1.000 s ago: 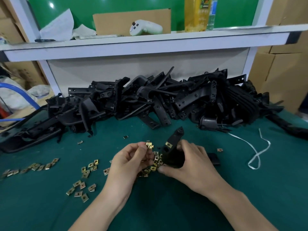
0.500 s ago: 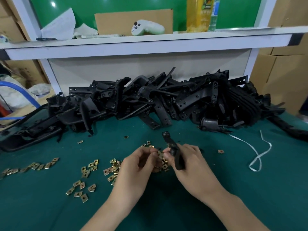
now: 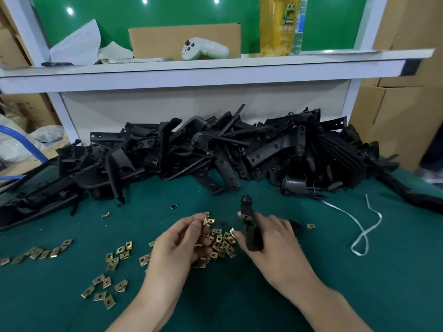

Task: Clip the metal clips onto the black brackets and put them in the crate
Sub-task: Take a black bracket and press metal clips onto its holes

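The right hand (image 3: 271, 238) is closed around a black bracket (image 3: 249, 226), gripping its lower part so that the upper end stands up and away from the fingers, its rounded tip pointing toward the back of the tabletop (image 3: 359, 283). The left hand (image 3: 182, 240) is curled, its thumb and forefinger pinched on a small brass-coloured metal clip (image 3: 208, 221) held just left of the bracket, not touching it.

Between and beneath the two hands lies a loose heap of metal clips (image 3: 221, 243) on the green tabletop. More clips are scattered to the left: a cluster (image 3: 103, 289) near the left forearm, a short row (image 3: 40, 253) toward the left edge, and single ones farther back (image 3: 174, 206). One clip (image 3: 310, 226) lies alone just right of the right hand.

Across the back of the tabletop a large pile of black brackets (image 3: 215, 152) is stacked against a white panel. A white strap (image 3: 362, 236) lies looped on the tabletop to the right.

Above, a white shelf (image 3: 203, 68) carries an open cardboard box (image 3: 184, 39), whose contents cannot be seen, a white game controller (image 3: 203, 49) in front of it, crumpled paper (image 3: 79, 46) to the left, and a yellow bottle (image 3: 278, 25) with a clear bottle (image 3: 298, 27) just beside it. Cardboard cartons (image 3: 395, 116) stand stacked at the right. No crate is in view.
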`<state>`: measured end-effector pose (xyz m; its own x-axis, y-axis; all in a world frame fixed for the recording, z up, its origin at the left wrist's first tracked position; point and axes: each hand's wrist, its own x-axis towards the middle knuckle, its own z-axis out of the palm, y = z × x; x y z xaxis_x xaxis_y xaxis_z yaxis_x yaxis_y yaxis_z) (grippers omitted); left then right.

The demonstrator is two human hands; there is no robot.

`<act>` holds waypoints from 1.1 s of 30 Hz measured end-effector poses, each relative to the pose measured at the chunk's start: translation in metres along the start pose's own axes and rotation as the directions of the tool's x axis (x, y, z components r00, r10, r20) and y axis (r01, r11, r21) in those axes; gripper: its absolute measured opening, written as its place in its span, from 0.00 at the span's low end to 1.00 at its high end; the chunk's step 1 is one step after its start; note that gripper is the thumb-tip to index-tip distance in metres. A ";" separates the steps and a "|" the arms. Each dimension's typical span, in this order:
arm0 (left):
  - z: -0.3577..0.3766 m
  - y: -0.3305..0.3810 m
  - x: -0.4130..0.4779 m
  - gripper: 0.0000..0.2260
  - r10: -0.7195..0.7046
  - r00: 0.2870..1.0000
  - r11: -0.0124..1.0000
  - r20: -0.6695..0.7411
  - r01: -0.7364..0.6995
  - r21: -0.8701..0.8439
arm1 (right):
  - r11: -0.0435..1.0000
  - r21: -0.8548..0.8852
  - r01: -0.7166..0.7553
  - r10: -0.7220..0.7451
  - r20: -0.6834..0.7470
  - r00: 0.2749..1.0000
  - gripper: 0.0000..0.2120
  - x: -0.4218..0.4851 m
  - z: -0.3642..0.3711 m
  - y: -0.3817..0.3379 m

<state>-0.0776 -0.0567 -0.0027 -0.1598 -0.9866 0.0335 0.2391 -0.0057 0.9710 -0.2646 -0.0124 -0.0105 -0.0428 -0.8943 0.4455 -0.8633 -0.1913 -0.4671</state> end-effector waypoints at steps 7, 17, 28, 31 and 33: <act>0.005 0.003 -0.003 0.12 0.021 0.995 0.999 0.095 -0.017 -0.052 | 0.999 -0.033 -0.028 0.029 0.042 0.999 0.16 0.003 0.006 0.004; 0.002 0.009 -0.002 0.12 -0.268 0.946 0.828 0.183 0.323 -0.457 | 0.998 0.017 -0.054 0.053 0.077 0.996 0.20 0.002 0.005 0.003; -0.001 0.015 -0.001 0.12 -0.132 0.970 0.916 0.204 0.198 -0.348 | 0.997 0.018 -0.080 0.073 0.245 0.967 0.39 0.006 0.006 0.007; -0.001 0.016 -0.001 0.12 -0.069 0.985 0.952 0.161 0.113 -0.286 | 0.995 0.045 -0.090 0.075 0.266 0.961 0.43 0.006 0.004 0.008; -0.001 0.016 -0.001 0.12 -0.048 0.987 0.959 0.153 0.089 -0.270 | 0.994 0.060 -0.090 0.071 0.262 0.962 0.43 0.004 0.003 0.007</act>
<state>-0.0725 -0.0557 0.0130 -0.3158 -0.9485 0.0226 0.4737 -0.1370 0.8699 -0.2691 -0.0188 -0.0144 0.0288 -0.9803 0.1954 -0.8244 -0.1338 -0.5500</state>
